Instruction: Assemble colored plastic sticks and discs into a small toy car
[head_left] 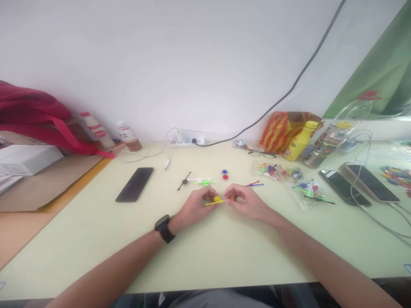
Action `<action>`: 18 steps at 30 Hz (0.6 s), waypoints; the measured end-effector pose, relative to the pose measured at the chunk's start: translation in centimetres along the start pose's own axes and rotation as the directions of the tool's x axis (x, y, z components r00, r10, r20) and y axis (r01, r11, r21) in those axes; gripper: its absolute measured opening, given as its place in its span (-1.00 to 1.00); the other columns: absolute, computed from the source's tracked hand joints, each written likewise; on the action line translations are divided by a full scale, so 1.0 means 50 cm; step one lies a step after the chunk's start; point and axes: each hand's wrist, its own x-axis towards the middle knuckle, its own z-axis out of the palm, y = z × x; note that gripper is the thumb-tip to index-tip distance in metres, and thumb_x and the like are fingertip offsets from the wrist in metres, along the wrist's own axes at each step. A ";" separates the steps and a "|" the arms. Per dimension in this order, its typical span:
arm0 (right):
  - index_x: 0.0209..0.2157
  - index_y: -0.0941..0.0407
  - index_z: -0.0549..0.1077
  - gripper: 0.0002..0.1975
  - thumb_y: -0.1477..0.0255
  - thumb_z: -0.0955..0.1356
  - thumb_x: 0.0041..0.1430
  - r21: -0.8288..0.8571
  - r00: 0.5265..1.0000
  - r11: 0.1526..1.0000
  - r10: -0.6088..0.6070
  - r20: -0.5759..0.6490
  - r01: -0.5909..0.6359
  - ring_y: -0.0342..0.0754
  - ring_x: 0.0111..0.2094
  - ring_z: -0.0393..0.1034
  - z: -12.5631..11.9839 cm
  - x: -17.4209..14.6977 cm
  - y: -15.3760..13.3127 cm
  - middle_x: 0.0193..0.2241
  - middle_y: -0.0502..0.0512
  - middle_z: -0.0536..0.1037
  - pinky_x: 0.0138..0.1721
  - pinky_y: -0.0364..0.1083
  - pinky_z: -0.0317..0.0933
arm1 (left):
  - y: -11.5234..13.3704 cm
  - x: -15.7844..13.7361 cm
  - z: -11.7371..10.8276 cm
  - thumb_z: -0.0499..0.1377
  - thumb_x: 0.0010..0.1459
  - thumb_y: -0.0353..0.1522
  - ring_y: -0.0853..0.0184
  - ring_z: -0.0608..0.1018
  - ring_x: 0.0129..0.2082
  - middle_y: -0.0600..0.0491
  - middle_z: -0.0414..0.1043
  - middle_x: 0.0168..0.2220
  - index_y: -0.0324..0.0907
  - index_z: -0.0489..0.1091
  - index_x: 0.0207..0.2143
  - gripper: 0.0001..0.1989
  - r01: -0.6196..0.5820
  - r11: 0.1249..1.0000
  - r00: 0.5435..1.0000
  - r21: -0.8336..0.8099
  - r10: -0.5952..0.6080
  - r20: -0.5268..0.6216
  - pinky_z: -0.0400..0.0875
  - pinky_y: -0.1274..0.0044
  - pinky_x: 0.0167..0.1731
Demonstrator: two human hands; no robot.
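**Yellow pointer (219,201) pinched between two hands**

The left grip (195,208) is drawn in to a small gap, thumb and fingers curled about the yellow pointer's round hub. The right grip (249,202) has thumb and fingertips brought together on the pointer's right end, so the piece spans the space between the two. Whether it touches the counter (205,261) cannot be told. A black watch (165,229) is strapped on the wrist behind the left grip.

Just beyond the left grip lie a black pointer (184,182), a white pointer (198,179) and a green pointer (206,183), the last two close together. Straight ahead of the gap between the grips, a blue disc (224,171) lies just past a red disc (225,177). Beyond the right grip, slightly to its right, red and blue pointers (256,184) lie together.

Farther to the right of the right grip are small clear bags (268,171) of coloured parts, then two phones (345,188) side by side with a white cable (353,196). Well beyond that grip stand a striped bag (272,132) and a yellow bottle (301,141), with eyeglasses (261,154) nearer. Left of the left grip lies a dark phone (134,185); far ahead of it, a power strip (187,142) sits against the wall (180,64).
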 end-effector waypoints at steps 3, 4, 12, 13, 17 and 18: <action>-0.19 0.03 0.49 -0.89 0.34 0.33 0.35 -0.118 0.997 0.991 -0.069 -0.018 0.066 -0.01 -0.28 0.47 0.011 -0.005 -0.001 -0.26 0.06 0.61 -0.20 -0.03 0.36 | 0.008 -0.003 0.004 0.24 0.32 -0.27 0.23 0.59 -0.23 -0.04 0.60 -0.15 -0.11 0.54 -0.08 -0.81 -0.020 0.996 1.000 -0.083 0.022 0.022 0.50 0.42 -0.19; -0.18 0.03 0.49 -0.88 0.35 0.31 0.37 -0.162 0.995 0.983 -0.093 -0.019 0.089 -0.01 -0.28 0.47 0.014 -0.007 0.001 -0.26 0.06 0.61 -0.20 -0.03 0.36 | 0.009 -0.003 0.005 0.23 0.32 -0.27 0.22 0.60 -0.21 -0.05 0.61 -0.13 -0.11 0.55 -0.07 -0.80 -0.028 0.995 0.999 -0.092 0.030 0.017 0.51 0.41 -0.17; -0.14 0.03 0.48 -0.83 0.39 0.25 0.43 -0.302 0.972 0.926 -0.236 0.005 0.226 0.00 -0.23 0.45 0.014 -0.013 0.007 -0.24 0.11 0.59 -0.16 -0.03 0.30 | 0.005 -0.005 0.007 0.27 0.32 -0.27 0.24 0.61 -0.18 -0.02 0.63 -0.14 -0.08 0.59 -0.04 -0.79 -0.124 0.992 0.992 0.001 0.124 -0.023 0.54 0.43 -0.13; -0.14 0.04 0.49 -0.85 0.38 0.27 0.42 -0.280 0.975 0.936 -0.222 0.000 0.213 -0.01 -0.24 0.45 0.013 -0.012 0.007 -0.24 0.10 0.59 -0.17 -0.04 0.30 | 0.002 -0.004 0.007 0.26 0.33 -0.27 0.25 0.62 -0.18 -0.01 0.63 -0.14 -0.08 0.59 -0.04 -0.80 -0.138 0.990 0.990 0.008 0.138 -0.030 0.54 0.43 -0.13; -0.18 0.07 0.50 -0.89 0.35 0.35 0.37 -0.137 0.998 0.989 -0.061 -0.006 0.059 -0.08 -0.39 0.36 0.006 -0.008 0.005 -0.37 0.02 0.54 -0.32 -0.09 0.24 | -0.009 -0.006 0.007 0.30 0.31 -0.29 0.27 0.63 -0.20 0.00 0.63 -0.16 -0.09 0.58 -0.03 -0.80 -0.158 0.985 0.984 0.065 0.162 -0.069 0.54 0.43 -0.14; -0.19 0.08 0.50 -0.88 0.34 0.36 0.36 -0.094 1.000 0.995 -0.027 -0.002 0.027 -0.09 -0.41 0.33 0.004 -0.006 0.005 -0.40 0.00 0.52 -0.34 -0.10 0.23 | -0.011 -0.007 0.007 0.30 0.31 -0.30 0.27 0.63 -0.21 0.00 0.63 -0.16 -0.10 0.57 -0.04 -0.80 -0.163 0.983 0.983 0.082 0.169 -0.074 0.53 0.43 -0.14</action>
